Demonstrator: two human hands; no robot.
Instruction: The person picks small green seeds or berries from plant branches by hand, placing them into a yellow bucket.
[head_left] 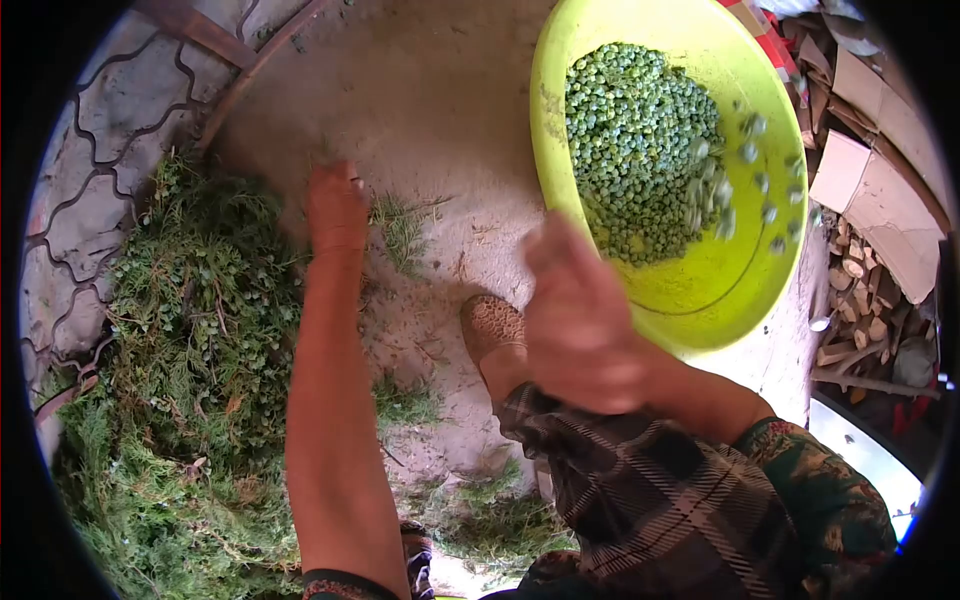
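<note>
Above a checked knee (640,500), the blurred right hand (580,320) nears the basin (700,290) of peas (640,140); the left hand (335,205) reaches greenery (200,300) centre-left, both grips unreadable. Low tosses should keep peas in.

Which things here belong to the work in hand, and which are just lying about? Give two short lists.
In hand: left hand, at the heap of green leafy stalks; right hand, blurred, beside the round lime-green plastic basin; small green pods in it.
Lying about: pale wood offcuts; flat cardboard pieces; grey paving stones.
</note>
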